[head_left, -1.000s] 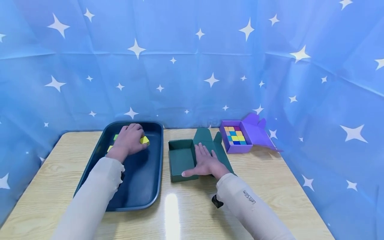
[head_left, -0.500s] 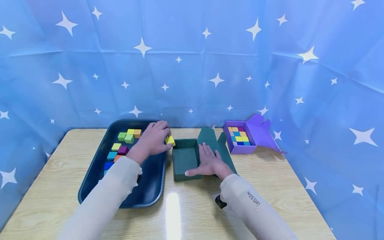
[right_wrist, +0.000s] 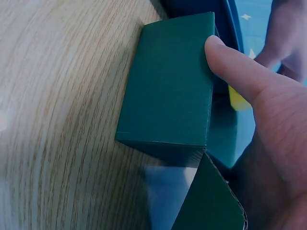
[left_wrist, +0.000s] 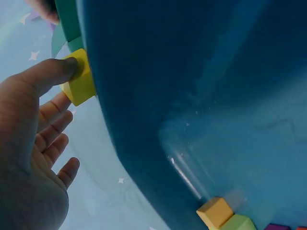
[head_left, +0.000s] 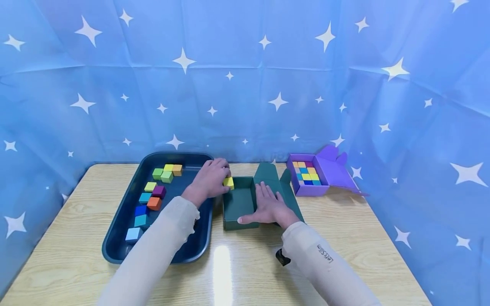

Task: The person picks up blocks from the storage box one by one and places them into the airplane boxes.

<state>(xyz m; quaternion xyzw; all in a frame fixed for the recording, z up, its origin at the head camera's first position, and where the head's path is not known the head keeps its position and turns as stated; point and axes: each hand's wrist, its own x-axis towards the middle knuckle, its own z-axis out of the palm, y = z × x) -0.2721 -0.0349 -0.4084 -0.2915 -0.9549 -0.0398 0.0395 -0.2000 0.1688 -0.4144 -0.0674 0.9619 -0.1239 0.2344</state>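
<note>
My left hand [head_left: 210, 178] pinches a yellow cube [head_left: 228, 183] over the back left corner of a dark green cardboard box [head_left: 238, 225]. In the left wrist view thumb and fingertips grip the yellow cube [left_wrist: 79, 81] beside the tray's rim. No cubes show inside the green box, whose lid [head_left: 267, 172] lies folded out to the right. Resting on that box's right side is my right hand [head_left: 268, 208], fingers straight over the lid and thumb along the front edge. The right wrist view has the thumb [right_wrist: 235, 64] touching the green box's [right_wrist: 168, 81] top edge.
A dark blue tray [head_left: 203, 238] at the left holds several loose coloured cubes, among them an orange cube [head_left: 154, 203] and a light blue cube [head_left: 134, 234]. At the back right stands an open purple box [head_left: 311, 191] with rows of cubes. A starry blue curtain [head_left: 245, 85] borders the table.
My left hand has carried the yellow cube rightward from the tray to the green box, uncovering more cubes in the tray. My right hand stays on the box.
</note>
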